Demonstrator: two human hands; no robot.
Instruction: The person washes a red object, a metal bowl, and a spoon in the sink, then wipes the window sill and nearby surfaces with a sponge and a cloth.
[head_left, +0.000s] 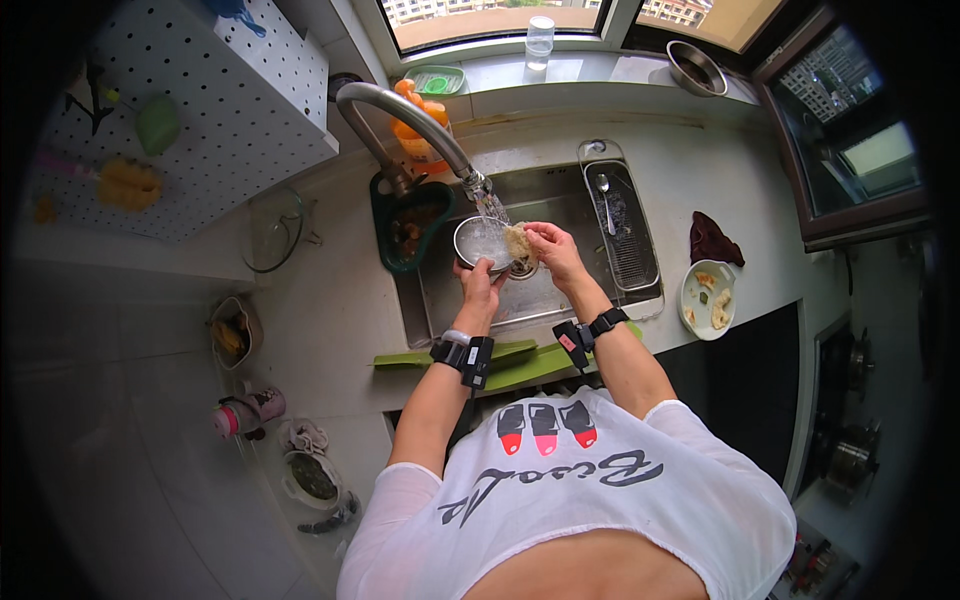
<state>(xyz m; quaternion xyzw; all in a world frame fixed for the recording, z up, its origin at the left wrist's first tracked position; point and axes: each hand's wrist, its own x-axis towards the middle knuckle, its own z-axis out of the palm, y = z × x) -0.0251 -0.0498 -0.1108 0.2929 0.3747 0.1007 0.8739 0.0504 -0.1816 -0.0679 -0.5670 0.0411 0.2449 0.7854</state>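
Water runs from the curved metal faucet (409, 97) into a round metal bowl (480, 238). My left hand (480, 285) grips that bowl by its near rim, above the stainless steel sink (450, 307). In the fingers of my right hand (553, 251) is a pale, rough scrubber (517, 241), close to the bowl's right edge. Just below the scrubber, the drain (523, 270) is partly hidden. At the sink's left corner sits a dark green strainer basket (386, 244) with food scraps in it.
A metal draining rack (637, 274) with a spoon (604, 199) hangs over the sink's right side. Right of it are a white dish (699, 319) with food bits and a dark red cloth (712, 240). A glass pitcher (274, 232) stands left; green splash guards (525, 369) line the front edge.
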